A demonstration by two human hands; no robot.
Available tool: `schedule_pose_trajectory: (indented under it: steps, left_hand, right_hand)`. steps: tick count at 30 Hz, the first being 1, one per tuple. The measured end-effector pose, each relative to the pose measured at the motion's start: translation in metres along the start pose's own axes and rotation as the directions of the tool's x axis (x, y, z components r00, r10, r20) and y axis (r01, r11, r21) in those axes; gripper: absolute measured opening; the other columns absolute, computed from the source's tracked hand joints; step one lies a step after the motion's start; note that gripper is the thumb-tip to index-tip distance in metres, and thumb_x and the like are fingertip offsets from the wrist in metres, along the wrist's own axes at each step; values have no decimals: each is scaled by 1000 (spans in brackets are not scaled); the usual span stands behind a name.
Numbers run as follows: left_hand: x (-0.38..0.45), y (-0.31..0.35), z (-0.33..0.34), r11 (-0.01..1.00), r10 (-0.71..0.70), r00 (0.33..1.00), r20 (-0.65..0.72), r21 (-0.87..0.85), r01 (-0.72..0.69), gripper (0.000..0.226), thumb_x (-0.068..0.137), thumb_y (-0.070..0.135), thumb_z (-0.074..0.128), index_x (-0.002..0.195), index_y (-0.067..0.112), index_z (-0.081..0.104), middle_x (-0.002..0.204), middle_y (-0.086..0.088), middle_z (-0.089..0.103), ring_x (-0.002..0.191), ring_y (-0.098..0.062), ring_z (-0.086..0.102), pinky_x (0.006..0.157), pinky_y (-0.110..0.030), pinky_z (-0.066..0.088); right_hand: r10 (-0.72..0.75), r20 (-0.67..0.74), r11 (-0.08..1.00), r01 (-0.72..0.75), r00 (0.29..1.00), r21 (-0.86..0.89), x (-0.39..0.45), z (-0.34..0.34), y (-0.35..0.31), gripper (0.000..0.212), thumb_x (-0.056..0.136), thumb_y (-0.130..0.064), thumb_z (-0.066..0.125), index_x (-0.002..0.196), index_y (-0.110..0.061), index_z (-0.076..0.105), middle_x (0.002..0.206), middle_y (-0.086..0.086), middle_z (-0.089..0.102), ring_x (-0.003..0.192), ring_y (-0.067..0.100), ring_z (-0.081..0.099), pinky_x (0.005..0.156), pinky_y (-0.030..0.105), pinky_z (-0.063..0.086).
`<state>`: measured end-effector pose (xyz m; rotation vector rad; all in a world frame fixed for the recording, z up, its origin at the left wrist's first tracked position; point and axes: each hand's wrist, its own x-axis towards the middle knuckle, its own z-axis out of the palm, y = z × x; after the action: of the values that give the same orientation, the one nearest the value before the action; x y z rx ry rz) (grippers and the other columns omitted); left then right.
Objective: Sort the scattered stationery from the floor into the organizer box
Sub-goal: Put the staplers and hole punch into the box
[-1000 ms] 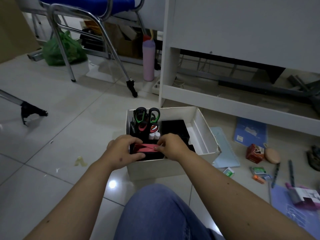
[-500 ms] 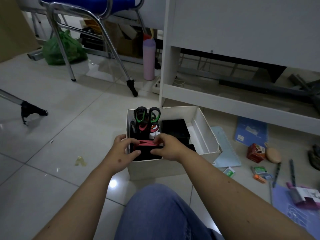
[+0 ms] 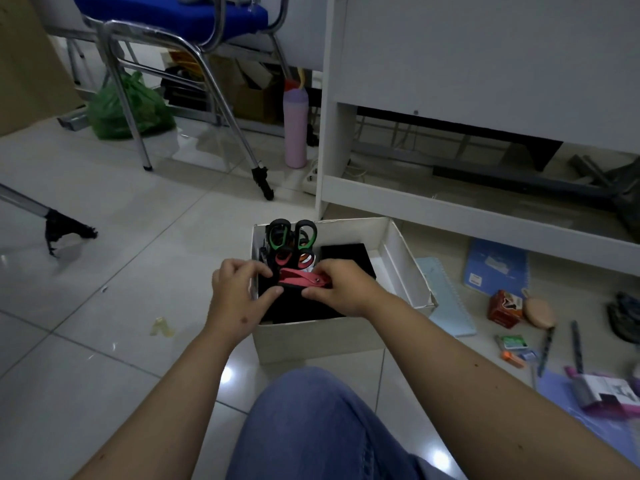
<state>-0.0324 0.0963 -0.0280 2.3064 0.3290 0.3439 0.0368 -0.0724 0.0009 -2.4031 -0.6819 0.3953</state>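
While held over the front of the white organizer box (image 3: 408,268), red stapler (image 3: 302,278) lies level, pinched at its right end by right hand (image 3: 341,289) and at its left end between thumb and fingers of left hand (image 3: 235,296). Both grips clenched on it. Scissors (image 3: 292,237) standing handles-up in back left compartment; black inserts beside and below. Box resting on tiled floor (image 3: 104,209), against a white desk leg. Scattered right of box: blue notebooks (image 3: 497,266), red carton (image 3: 504,308), pens (image 3: 576,346), small packets. Blue chair (image 3: 173,15) and green bag (image 3: 128,109) well behind.
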Motion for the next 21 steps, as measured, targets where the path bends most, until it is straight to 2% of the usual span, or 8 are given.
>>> schedule_pose_trajectory:
  steps: [2,5,10,12,14,17,19,21]
  left_hand:
    - [1,6,0,992,-80,994,-69,-107,73,25,77,23,74,82,16,51,79,0,51,75,-16,50,63,-26,37]
    - [-1,20,4,942,-167,984,68,-283,179,26,89,22,62,71,14,46,61,-7,59,49,-17,51,49,-29,42]
    - [-6,43,7,874,-171,978,122,-439,208,22,88,34,60,78,17,49,87,-17,65,79,-32,66,77,-48,54]
    - [-6,51,7,908,-117,986,122,-390,156,20,86,36,61,89,18,53,92,-11,65,89,-30,65,84,-47,53]
    - [-6,57,7,922,-51,990,133,-374,98,18,91,29,56,105,16,55,98,-5,64,93,-20,62,86,-36,51]
    - [-6,61,0,927,39,973,227,-372,49,26,92,30,55,115,16,54,94,7,59,85,-5,57,74,-17,45]
    - [-4,56,-6,925,75,946,316,-377,52,45,78,45,64,114,19,53,97,7,61,87,-8,61,77,-20,47]
    - [-2,50,-9,949,93,923,372,-314,31,53,70,44,71,113,21,51,103,6,63,92,-12,64,84,-29,52]
  right_hand:
    - [-4,-54,1000,5,999,30,-4,-9,-2,35,83,-34,68,107,-10,63,102,7,65,90,20,60,80,31,49]
    - [-4,-120,998,11,993,57,-11,-18,-6,33,80,-35,72,100,-10,64,94,7,66,82,18,59,74,30,47]
    - [121,-202,957,-60,972,285,-21,-24,-14,38,66,-30,83,89,-12,58,80,1,62,65,11,54,61,24,47]
    - [194,-168,907,-112,966,406,-22,-22,-20,35,66,-24,82,86,-13,56,78,0,61,68,14,58,66,34,56]
    - [233,-89,818,-146,968,556,-23,-19,-24,26,69,-17,79,85,-12,59,79,4,62,75,20,62,74,44,57]
    - [269,47,615,-209,962,760,-21,-15,-27,28,79,-10,71,102,2,61,93,17,65,85,27,65,78,47,56]
    - [311,108,488,-256,944,834,-20,-13,-29,28,87,-8,62,110,7,59,99,20,64,89,27,63,76,40,57]
    - [336,145,425,-287,931,859,-19,-12,-31,19,91,-6,55,105,6,59,91,17,62,82,25,63,70,35,56]
